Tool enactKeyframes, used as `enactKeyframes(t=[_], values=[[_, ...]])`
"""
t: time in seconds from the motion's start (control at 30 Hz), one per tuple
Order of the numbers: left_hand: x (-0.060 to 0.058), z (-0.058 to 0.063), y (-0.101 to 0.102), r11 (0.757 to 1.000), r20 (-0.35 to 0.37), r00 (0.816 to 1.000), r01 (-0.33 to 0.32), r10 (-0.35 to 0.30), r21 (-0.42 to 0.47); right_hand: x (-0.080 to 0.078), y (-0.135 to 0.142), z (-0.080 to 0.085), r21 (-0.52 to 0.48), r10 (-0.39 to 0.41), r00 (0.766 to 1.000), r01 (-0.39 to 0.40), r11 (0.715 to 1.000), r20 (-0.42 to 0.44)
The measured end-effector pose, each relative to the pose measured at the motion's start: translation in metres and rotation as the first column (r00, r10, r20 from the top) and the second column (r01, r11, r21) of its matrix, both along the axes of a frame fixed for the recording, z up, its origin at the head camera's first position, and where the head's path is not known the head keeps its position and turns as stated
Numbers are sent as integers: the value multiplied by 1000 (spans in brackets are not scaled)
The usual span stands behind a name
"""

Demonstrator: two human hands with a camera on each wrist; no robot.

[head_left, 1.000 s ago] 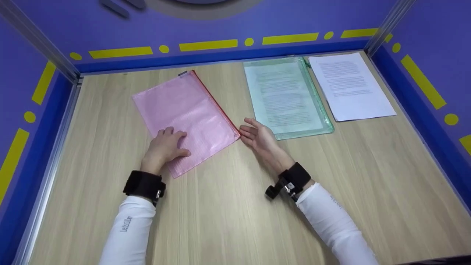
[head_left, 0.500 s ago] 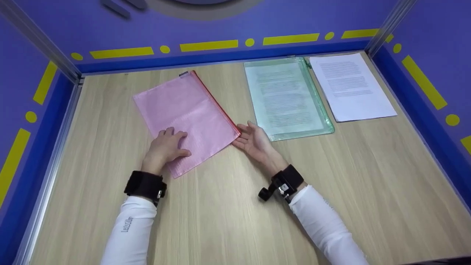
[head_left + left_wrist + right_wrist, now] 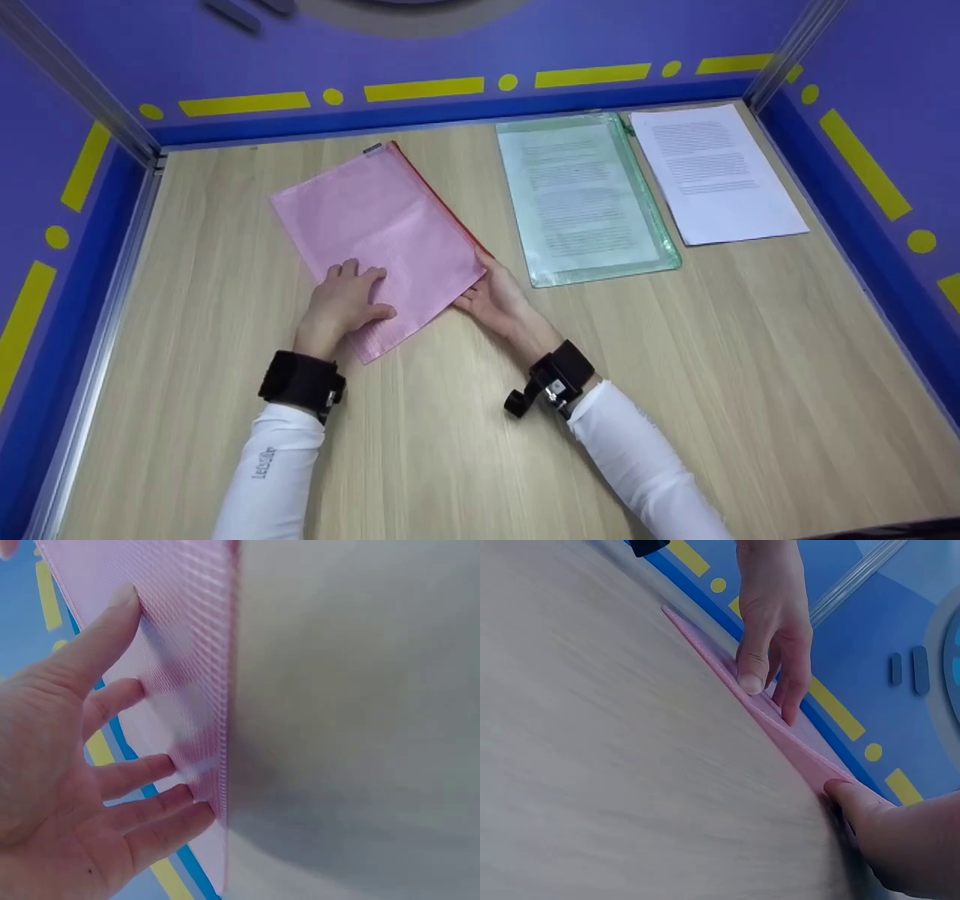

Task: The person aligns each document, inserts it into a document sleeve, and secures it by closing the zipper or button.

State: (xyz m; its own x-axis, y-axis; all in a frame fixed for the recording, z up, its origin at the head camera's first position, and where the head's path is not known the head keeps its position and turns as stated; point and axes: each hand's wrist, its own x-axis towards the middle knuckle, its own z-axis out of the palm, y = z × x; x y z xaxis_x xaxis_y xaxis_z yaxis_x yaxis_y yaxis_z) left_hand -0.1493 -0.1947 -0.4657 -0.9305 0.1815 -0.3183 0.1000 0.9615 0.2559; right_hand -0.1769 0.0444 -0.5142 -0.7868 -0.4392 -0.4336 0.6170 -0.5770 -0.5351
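Observation:
A pink zip document pouch (image 3: 390, 225) with a red zipper edge lies slanted on the table, left of centre. My left hand (image 3: 343, 300) rests its spread fingertips and thumb on the pouch's near left part; the left wrist view shows these fingers (image 3: 124, 776) touching the ribbed surface. At the pouch's near right corner my right hand (image 3: 496, 296) grips it, thumb above and fingers underneath, partly hidden by the pink sheet. The right wrist view has this hand (image 3: 900, 836) at the pouch's edge, which lifts a little off the tabletop there.
To the right lies a green zip pouch (image 3: 671, 259) with printed paper inside. Beside it is a stack of white printed sheets (image 3: 731, 214) in the far right corner. Blue panels (image 3: 420, 45) with yellow marks wall the wooden table (image 3: 442, 450) at the back and sides.
My right hand has moved left from beside the pink pouch's corner, slid its fingers beneath it and brought the thumb over the top. The left hand has stayed nearly still.

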Motion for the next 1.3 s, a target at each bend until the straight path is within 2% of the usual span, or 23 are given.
enactKeyframes(t=[0.2, 0.3, 0.43, 0.53, 0.73, 0.97, 1.1, 1.3], values=[[4, -2, 29, 998, -44, 999, 14, -16, -62, 5, -9, -1, 49, -105, 994, 106, 993, -11], [6, -3, 42, 996, -57, 998, 23, -28, -86, 8, -11, -1, 121, -162, 986, 167, 978, -51], [10, -2, 52, 995, -46, 998, 31, -35, -98, 8, -10, -1, 251, -242, 963, 265, 931, -120], [12, -1, 57, 996, -42, 998, 39, -42, -84, 4, -4, -1, 312, -287, 949, 315, 896, -134], [17, 2, 64, 998, -65, 996, 63, -65, -25, -1, 11, -1, 379, -324, 943, 329, 865, -81], [23, 3, 66, 997, -63, 995, 79, -77, 19, -3, 21, 2, 475, -331, 942, 319, 820, -62], [23, 5, 61, 994, -74, 993, 92, -88, 58, -4, 23, 4, 468, -342, 940, 309, 828, -15], [19, 8, 43, 982, -4, 997, 74, -75, 172, -7, 24, 7, 353, -361, 932, 323, 878, 45]])
